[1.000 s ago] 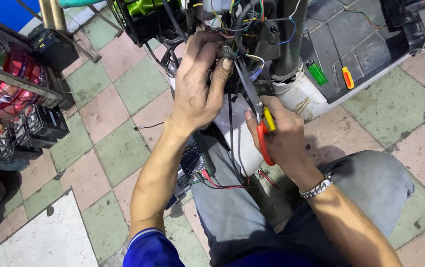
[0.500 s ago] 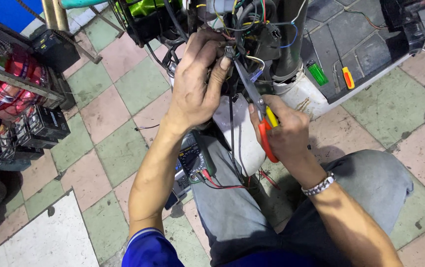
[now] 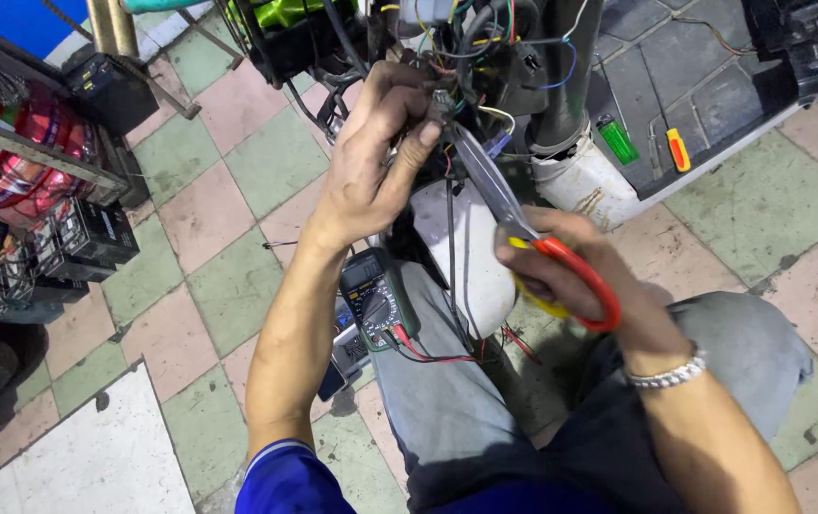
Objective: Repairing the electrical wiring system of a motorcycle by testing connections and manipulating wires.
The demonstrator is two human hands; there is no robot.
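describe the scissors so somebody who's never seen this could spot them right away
Start at the tangle of wires at top centre. The left hand pinches a wire there; the right hand below holds the scissors. Only they have silver blades with red and yellow handles.

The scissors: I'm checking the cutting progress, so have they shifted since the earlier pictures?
Hardly: the scissors keep their blades at the wire bundle, beside the green lighter; the handles sit about as before.

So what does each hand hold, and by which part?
The right hand holds scissors by their red and yellow handle loops. The left hand pinches a wire end from the wire bundle between thumb and fingertips.
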